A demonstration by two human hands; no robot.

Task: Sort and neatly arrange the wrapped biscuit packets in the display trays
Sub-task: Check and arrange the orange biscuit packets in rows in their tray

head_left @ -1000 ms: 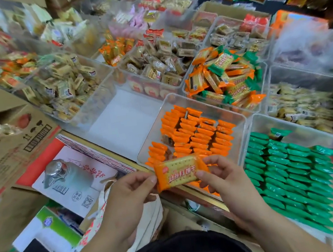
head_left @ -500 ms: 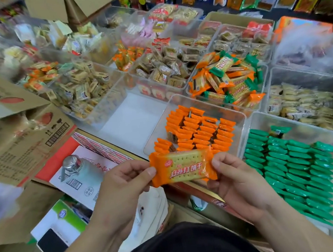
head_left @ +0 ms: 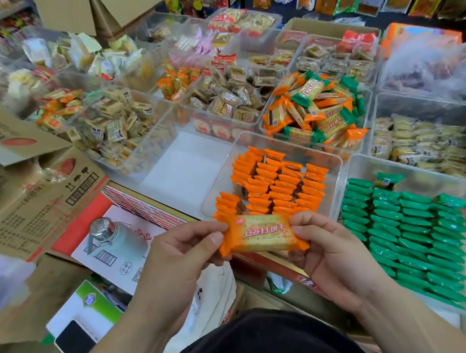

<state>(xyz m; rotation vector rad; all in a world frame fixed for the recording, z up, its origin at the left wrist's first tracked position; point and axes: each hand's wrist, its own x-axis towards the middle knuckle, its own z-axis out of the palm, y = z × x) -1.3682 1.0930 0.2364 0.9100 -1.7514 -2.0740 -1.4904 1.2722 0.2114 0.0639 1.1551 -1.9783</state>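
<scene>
orange biscuit packet (head_left: pixel 263 236): pinched at both ends by left hand (head_left: pixel 178 268) and right hand (head_left: pixel 329 254). clear tray (head_left: pixel 333 163) beyond hands: orange packets in rows. tray right of hands (head_left: pixel 355 166): green packets in rows.

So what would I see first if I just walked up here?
Probably the orange biscuit packet pinched at its ends by the left hand and right hand, front and centre. Just behind it stand neat rows of orange packets in a clear tray, with bright green packets lined up to their right.
</scene>
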